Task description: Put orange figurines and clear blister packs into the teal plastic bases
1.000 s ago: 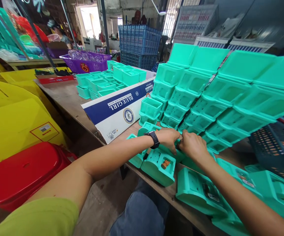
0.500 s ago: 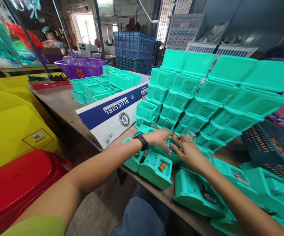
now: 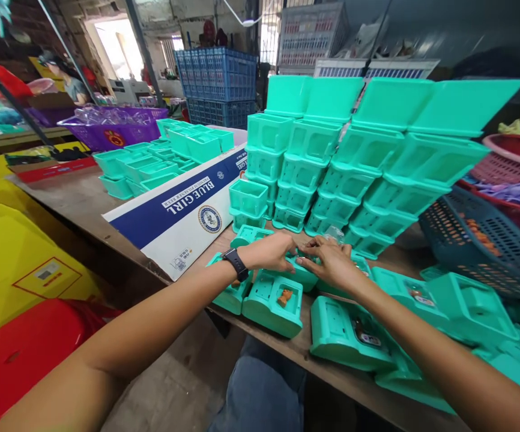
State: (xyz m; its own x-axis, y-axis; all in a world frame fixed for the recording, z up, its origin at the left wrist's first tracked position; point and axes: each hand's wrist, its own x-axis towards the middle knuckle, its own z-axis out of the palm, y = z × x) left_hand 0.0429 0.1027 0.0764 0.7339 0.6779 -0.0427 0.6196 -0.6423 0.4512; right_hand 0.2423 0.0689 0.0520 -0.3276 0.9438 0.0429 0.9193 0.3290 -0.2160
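Observation:
My left hand, with a black watch at the wrist, has its fingers bent together over a green plastic casing. My right hand meets it from the other side, thumb and fingertips pinched at the casing's upper face. Whatever lies between the fingertips is too small and covered to make out. A clear plastic piece shows just behind the right fingers. Nearer to me lies another green casing with a small brown figure in its recess. To its right is a casing holding a dark, clear-covered part.
Stacked green bins rise behind the hands. A Blue Girl carton stands at the left, with more green bins behind it. On the right is a dark basket of brown pieces. A red stool stands low at left.
The camera view has shifted, so the whole scene sits further left. Both hands stay together over the same casing, with fingertips slightly moved and the left fingers more bent.

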